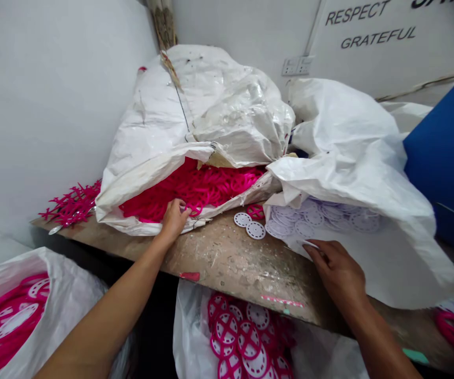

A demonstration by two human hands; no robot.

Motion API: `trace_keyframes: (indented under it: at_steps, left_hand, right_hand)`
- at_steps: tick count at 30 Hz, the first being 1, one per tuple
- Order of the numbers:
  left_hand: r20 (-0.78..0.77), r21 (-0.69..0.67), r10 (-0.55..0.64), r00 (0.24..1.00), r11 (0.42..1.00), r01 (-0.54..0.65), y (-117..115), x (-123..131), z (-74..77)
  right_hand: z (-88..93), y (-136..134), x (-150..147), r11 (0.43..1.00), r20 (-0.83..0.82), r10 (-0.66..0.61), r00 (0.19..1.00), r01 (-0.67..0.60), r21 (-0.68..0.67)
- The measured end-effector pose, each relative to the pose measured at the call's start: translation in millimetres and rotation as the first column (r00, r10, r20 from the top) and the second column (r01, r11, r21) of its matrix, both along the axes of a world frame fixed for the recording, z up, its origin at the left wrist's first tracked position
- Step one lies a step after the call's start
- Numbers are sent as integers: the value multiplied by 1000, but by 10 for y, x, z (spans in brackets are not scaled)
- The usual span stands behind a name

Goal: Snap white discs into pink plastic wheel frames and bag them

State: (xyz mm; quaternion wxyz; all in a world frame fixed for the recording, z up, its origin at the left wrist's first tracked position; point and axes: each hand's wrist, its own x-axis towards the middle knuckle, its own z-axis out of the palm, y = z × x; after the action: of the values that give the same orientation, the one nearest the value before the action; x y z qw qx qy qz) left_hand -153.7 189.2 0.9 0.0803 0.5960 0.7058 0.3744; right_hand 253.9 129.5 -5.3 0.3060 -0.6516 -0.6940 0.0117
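My left hand (174, 218) is at the lower lip of a white woven sack (151, 168) full of pink plastic rings (211, 184). Its thumb and fingers are closed on the edge of one pink ring (193, 210). My right hand (339, 266) pinches a thin white disc (310, 243), seen nearly edge-on, at the mouth of a second white sack (341, 137). Inside that sack lie many white slotted discs (313, 216). Two loose white discs (255, 230) rest on the worn bench (219, 252) between the sacks, beside a pink ring (255, 211).
Below the bench edge, an open bag (189, 326) holds pink rings with white discs in them (248, 339). Another such bag (69, 284) stands at lower left. Pink branching pieces (74, 202) lie at the bench's left end. A blue panel (447, 152) is at right.
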Motion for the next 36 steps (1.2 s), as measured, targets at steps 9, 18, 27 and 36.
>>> trace_keyframes:
  at_steps: [9,18,27,36]
  left_hand:
    - [32,-7,-64,997,998,64,-158,205,82]
    - [-61,-33,48,997,998,-50,-7,316,160]
    - [227,118,-97,969,990,71,-990,783,439]
    - [992,-123,120,40,854,505,-1657,1811,144]
  right_hand:
    - [246,-556,-506,949,-608,144,781,-283,-138]
    - [210,-783,-620,878,-715,186,674,-441,-187]
    - [425,-893,-745,896,-899,117,422,-436,-88]
    - [166,-848,-782,916,-852,139,504,-392,-82]
